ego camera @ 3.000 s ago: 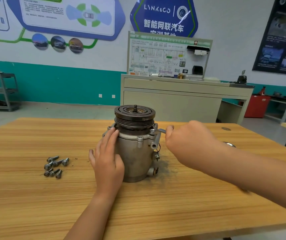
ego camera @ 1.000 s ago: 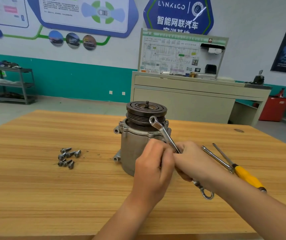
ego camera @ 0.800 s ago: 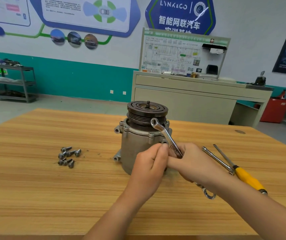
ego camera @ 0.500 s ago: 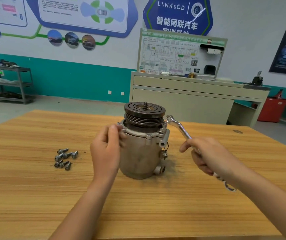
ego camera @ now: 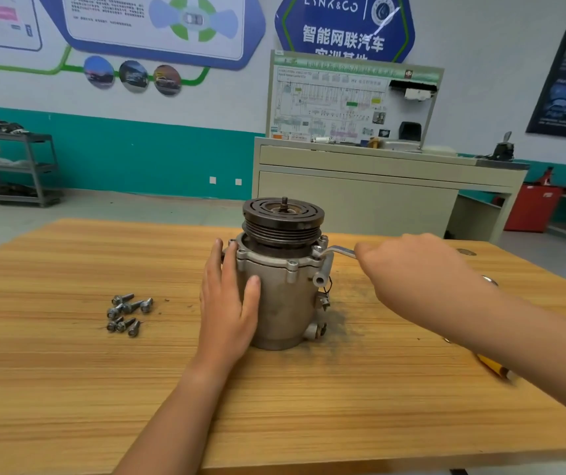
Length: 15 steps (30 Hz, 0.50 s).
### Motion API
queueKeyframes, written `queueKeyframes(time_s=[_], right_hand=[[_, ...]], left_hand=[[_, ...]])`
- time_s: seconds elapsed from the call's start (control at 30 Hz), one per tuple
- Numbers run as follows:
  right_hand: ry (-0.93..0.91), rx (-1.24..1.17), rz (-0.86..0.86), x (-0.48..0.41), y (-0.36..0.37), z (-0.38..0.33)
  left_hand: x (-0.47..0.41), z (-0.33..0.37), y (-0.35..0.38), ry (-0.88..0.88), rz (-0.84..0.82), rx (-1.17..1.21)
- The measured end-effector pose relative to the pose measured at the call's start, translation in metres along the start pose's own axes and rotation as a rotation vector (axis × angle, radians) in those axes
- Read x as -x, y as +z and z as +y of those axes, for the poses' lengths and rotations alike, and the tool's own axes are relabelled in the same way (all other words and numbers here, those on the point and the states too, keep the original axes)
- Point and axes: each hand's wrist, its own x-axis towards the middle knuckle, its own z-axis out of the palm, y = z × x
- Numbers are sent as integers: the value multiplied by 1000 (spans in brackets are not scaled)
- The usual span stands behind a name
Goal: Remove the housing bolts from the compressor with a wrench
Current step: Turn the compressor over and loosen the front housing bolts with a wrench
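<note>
Behind, a blue wall sign [ego camera: 343,25] reads LYNK&CO. Mid-table, the left hand [ego camera: 228,303] presses flat, fingers straight, against the compressor [ego camera: 288,303]; the right hand [ego camera: 411,272] curls round the wrench [ego camera: 341,250].

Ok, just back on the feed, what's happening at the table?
A person is working on the compressor, which stands upright on the wooden table. The left hand rests flat against its housing, steadying it. The right hand grips a wrench set on a bolt at the flange's right side. Several loose bolts lie in a pile to the left.
</note>
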Motion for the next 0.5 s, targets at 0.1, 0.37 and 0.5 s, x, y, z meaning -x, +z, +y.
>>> queueKeyframes(time_s=[0.1, 0.37, 0.5], right_hand=[[-78, 75, -63, -2, -10, -4], [-111, 142, -72, -10, 14, 23], [-42, 102, -9, -40, 30, 30]], left_hand=[[2, 3, 1, 13, 7, 10], [6, 5, -2, 67, 37, 4], [6, 4, -1, 78, 34, 23]])
